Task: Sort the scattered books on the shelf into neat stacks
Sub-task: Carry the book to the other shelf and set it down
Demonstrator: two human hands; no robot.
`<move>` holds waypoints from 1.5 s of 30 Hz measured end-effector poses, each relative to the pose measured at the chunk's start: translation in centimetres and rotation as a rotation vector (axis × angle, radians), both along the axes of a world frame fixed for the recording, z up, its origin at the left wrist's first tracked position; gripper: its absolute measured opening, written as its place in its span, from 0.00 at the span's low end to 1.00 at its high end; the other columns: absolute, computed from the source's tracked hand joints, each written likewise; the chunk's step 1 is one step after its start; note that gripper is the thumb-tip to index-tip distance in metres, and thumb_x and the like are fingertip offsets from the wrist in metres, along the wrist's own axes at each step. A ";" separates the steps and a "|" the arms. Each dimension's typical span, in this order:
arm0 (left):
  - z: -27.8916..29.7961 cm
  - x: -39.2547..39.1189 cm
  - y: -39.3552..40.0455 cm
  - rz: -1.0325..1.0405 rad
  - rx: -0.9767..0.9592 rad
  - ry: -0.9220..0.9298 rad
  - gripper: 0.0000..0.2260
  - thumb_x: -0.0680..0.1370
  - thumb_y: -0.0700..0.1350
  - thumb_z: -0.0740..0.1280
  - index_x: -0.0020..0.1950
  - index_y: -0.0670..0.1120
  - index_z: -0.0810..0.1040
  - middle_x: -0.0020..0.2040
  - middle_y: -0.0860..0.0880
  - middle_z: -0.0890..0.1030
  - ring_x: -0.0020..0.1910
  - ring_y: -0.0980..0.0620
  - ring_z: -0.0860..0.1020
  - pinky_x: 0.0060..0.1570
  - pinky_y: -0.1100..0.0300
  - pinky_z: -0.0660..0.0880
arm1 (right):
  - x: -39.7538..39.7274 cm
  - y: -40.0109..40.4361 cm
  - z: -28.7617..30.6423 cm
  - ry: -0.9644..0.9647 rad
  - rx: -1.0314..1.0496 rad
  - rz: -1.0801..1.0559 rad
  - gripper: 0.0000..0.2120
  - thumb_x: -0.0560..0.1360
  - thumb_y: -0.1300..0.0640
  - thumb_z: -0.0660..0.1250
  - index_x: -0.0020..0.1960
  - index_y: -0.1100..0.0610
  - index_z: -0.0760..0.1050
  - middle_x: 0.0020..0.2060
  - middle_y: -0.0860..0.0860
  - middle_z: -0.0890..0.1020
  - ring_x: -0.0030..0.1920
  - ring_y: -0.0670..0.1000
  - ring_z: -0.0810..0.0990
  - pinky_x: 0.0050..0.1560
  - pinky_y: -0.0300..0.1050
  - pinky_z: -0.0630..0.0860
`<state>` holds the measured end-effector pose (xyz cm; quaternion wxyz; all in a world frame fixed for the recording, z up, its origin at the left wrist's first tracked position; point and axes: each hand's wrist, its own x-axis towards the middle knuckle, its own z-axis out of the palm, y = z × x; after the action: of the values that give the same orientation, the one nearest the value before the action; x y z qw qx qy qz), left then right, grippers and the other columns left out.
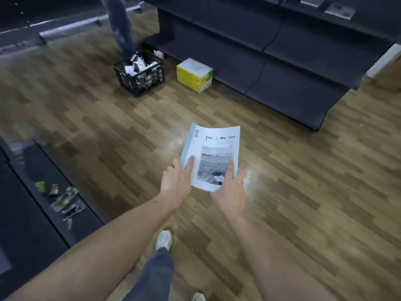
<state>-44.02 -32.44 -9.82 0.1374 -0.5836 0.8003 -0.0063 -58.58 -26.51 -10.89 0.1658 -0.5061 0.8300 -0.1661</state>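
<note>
while both hands, the left hand (178,178) and right hand (230,185), pinched only the near edge of the thin book (213,152) out over the floor (282,170), well short of the dark shelf (288,61), its far end sagged and could probably slip loose.

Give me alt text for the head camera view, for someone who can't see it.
Both hands, left hand and right hand, hold a pale booklet over a wooden floor. Beyond it stand a black crate, a yellow box and dark shelving.
</note>
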 end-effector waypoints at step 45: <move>2.1 -29.4 -54.8 -0.294 -0.002 0.076 0.32 0.79 0.43 0.57 0.80 0.46 0.45 0.68 0.39 0.64 0.56 0.43 0.72 0.53 0.53 0.68 | -27.0 -51.0 3.0 -0.005 -0.165 -0.286 0.47 0.61 0.48 0.77 0.73 0.49 0.56 0.53 0.49 0.63 0.40 0.52 0.77 0.36 0.47 0.79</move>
<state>-73.39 -87.23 -7.68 0.1041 -0.4601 0.8817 -0.0050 -85.54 -77.49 -7.85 0.1004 -0.3943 0.8767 -0.2568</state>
